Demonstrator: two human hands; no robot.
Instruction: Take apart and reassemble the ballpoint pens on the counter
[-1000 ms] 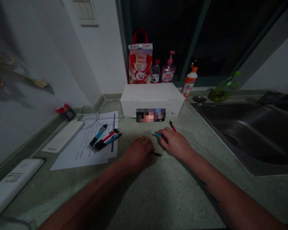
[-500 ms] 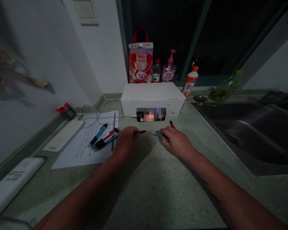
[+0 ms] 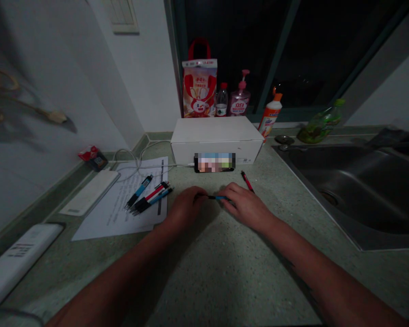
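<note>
Between my two hands, just above the speckled counter, is a blue and black pen. My left hand pinches its black end, and my right hand grips the blue part. Fingers cover both ends of the pen. A red and black pen lies beside my right hand, towards the box. To the left of my left hand, several pens in blue, red and black rest on a printed sheet of paper.
A phone on a cable leans on a white box. Behind are a red bag and bottles. The sink is at the right. A white flat device and a power strip are at the left.
Both hands have moved slightly nearer to me. The pale inner part visible between the pen's two pieces no longer shows; the pieces now meet. More of the red pen is uncovered.
</note>
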